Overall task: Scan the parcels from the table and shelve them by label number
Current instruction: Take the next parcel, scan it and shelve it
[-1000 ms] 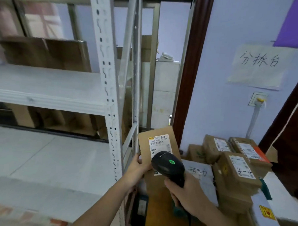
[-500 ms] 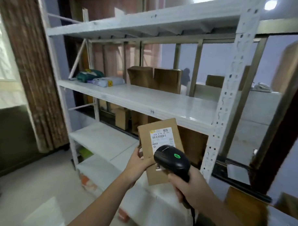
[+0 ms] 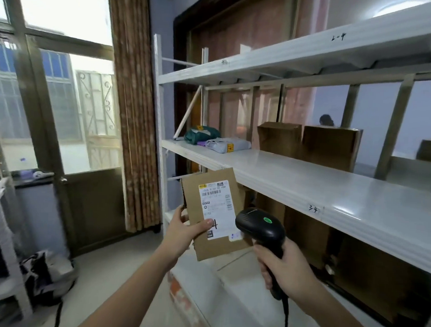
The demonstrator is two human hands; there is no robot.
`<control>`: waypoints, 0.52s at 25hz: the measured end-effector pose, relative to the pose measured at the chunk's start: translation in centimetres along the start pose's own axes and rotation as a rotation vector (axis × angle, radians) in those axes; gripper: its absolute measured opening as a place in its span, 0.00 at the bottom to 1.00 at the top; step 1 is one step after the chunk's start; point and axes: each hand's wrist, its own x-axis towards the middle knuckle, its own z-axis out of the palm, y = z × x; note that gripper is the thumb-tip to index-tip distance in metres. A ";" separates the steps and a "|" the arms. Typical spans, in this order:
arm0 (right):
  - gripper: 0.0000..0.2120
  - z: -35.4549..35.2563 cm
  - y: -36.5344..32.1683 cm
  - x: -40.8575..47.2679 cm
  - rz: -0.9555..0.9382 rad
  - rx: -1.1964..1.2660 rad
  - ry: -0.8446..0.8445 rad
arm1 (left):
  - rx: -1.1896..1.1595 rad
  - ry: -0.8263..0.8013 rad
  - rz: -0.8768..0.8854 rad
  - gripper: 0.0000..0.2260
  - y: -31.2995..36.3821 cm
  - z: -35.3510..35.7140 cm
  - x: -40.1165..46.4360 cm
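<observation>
1. Left hand (image 3: 185,229): gripping brown cardboard parcel (image 3: 214,213) at its lower left edge, thumb pressed on the white shipping label (image 3: 217,208), fingers behind. Grip as half a second ago.
2. Right hand (image 3: 285,269): clenched round the handle of black barcode scanner (image 3: 261,227); green light lit on the scanner head; cable hanging below the fist. Hold as before.
3. Parcel: upright, label toward the camera, tilted slightly left, held in the air in front of the white metal shelving unit (image 3: 306,181), just below the front lip of the middle shelf. Touching no shelf. Scanner head just beside the parcel's lower right corner, overlapping it less than half a second ago.
4. Handwritten mark on the label partly covered by the thumb; not readable in full.
5. Shelf lips: "2-4" handwritten on the upper, "3-4" on the middle; neither legible half a second ago.
6. Middle shelf: green bag (image 3: 202,136) and grey poly mailer (image 3: 228,144) at the left end; two brown boxes (image 3: 308,144) standing further right.
7. View: turned left since the earlier frames; sorting table gone from sight a second ago; window (image 3: 63,89) and brown curtain (image 3: 134,106) now at left.
</observation>
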 end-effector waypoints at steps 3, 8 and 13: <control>0.11 0.6 -0.9 6.2 -0.005 0.021 -0.024 | 0.002 0.041 0.014 0.48 -0.5 -2.5 4.9; 0.12 1.7 -3.3 15.3 -0.073 -0.032 0.008 | -0.011 0.041 0.028 0.52 -0.8 -6.0 13.2; 0.11 4.4 -4.9 23.4 -0.082 -0.054 0.089 | -0.023 -0.037 0.068 0.48 -0.1 -8.6 23.1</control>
